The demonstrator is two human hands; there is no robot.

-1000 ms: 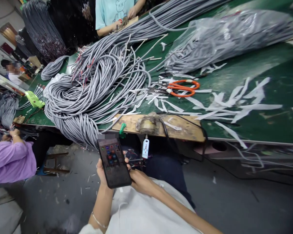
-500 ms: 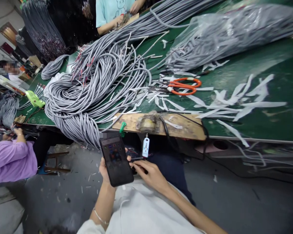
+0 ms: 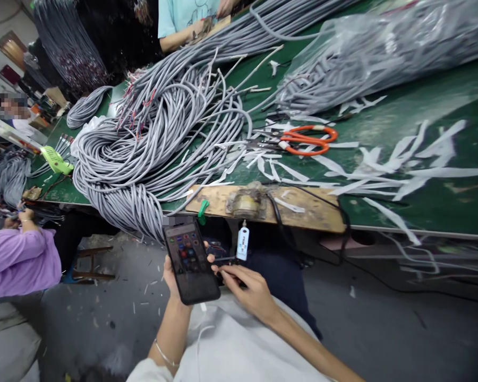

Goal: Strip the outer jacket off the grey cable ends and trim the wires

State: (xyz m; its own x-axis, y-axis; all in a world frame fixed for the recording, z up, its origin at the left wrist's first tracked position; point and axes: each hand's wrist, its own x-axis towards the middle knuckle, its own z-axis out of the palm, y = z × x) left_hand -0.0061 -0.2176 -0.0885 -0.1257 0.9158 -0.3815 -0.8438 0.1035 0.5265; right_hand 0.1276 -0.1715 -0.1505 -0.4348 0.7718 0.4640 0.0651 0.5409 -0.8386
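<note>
In my left hand (image 3: 172, 276) is a black smartphone (image 3: 191, 262), tilted up toward me, its dim screen showing rows of app icons. The fingers wrap around its back and right edge. Just right of the phone, my right hand (image 3: 249, 289) has its thumb and fingers drawn together in a pinch; whatever lies between the fingertips is too small to make out. Above that hand, a light blue tag (image 3: 242, 243) hangs at the bench edge below a worn round fixture (image 3: 247, 204) on a wooden board (image 3: 306, 212).
Coiled grey cables (image 3: 143, 138) cover the left of the green bench (image 3: 442, 209). Orange-handled scissors (image 3: 308, 140) lie among white strips (image 3: 386, 164). Bagged cables (image 3: 382, 58) lie at the back right. One person (image 3: 183, 24) works across the bench, another in purple (image 3: 19, 260) sits at left.
The phone screen has grown brighter, with its icons clearer. The view has shifted slightly, moving the bench items right. Both hands keep nearly the same pose.
</note>
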